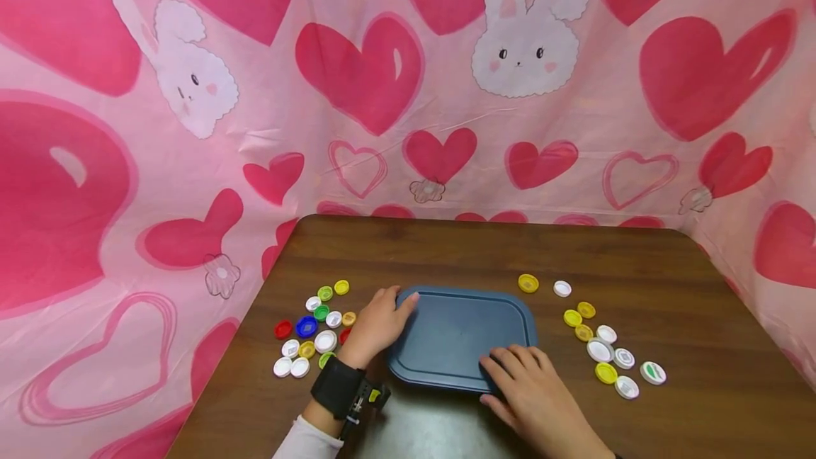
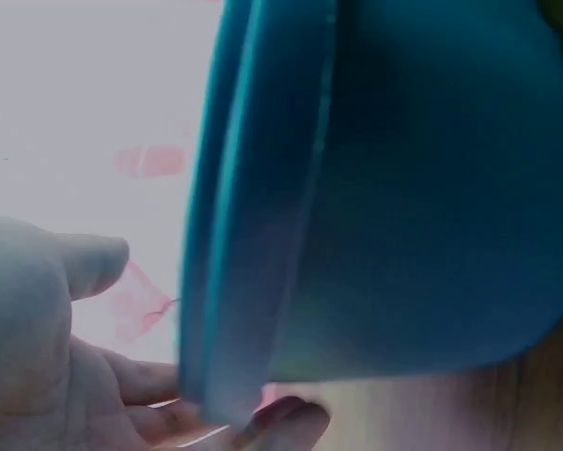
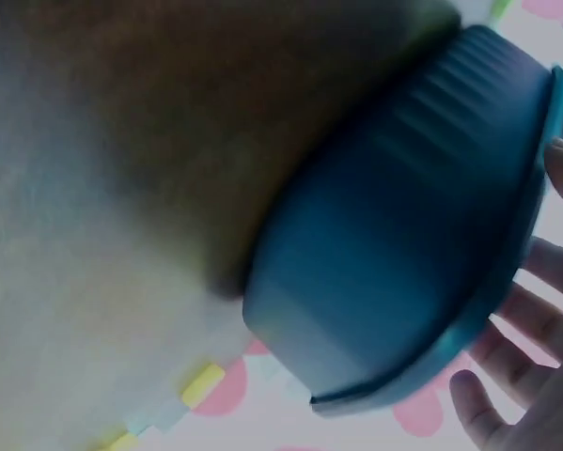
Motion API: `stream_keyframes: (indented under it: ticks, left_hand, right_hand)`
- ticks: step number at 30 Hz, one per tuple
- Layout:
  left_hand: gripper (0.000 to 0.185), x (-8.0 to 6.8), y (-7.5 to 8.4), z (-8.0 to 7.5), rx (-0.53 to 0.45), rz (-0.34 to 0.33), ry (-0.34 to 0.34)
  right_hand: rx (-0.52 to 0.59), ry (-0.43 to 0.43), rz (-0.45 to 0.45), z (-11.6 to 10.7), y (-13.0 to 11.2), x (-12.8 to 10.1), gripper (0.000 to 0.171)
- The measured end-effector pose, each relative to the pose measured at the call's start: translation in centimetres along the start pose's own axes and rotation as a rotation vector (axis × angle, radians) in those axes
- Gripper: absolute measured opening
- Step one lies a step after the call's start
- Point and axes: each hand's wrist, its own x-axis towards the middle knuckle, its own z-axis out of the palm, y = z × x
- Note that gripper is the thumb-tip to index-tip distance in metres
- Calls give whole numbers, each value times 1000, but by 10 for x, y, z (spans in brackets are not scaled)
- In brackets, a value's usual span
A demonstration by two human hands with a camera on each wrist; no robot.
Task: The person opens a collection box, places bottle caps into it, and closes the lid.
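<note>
A blue lidded plastic container (image 1: 462, 338), rectangular with rounded corners, stands on the table between both hands. At its far left corner is my left hand (image 1: 381, 324), fingers along the rim and thumb over the lid's edge. In the left wrist view, the left fingertips (image 2: 295, 427) show past the rim of the container (image 2: 431, 207). My right hand (image 1: 532, 392) rests fairly straight fingers on the near right edge, thumb spread lower. The right wrist view shows the right fingers (image 3: 539, 315) beside the rim and the container's ribbed side (image 3: 394, 225).
Left of the container lie several bottle caps, among them a blue cap (image 1: 307, 326) and a red cap (image 1: 283, 329). More caps lie to the right, including a yellow cap (image 1: 528, 283) and a white cap (image 1: 600, 350). Behind the wooden table (image 1: 484, 250) hangs a pink curtain (image 1: 446, 112).
</note>
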Motion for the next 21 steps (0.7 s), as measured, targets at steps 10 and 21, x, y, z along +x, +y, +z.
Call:
stream_keyframes:
  ticks: [10,21]
  left_hand:
    - [66,9,-7,5,-103,-22,-17]
    - [63,9,-11,7,-133,25,15]
  right_hand:
    - [-3,28,-79,10,-1,1,43]
    - [45,95,-133,5,0,2,34]
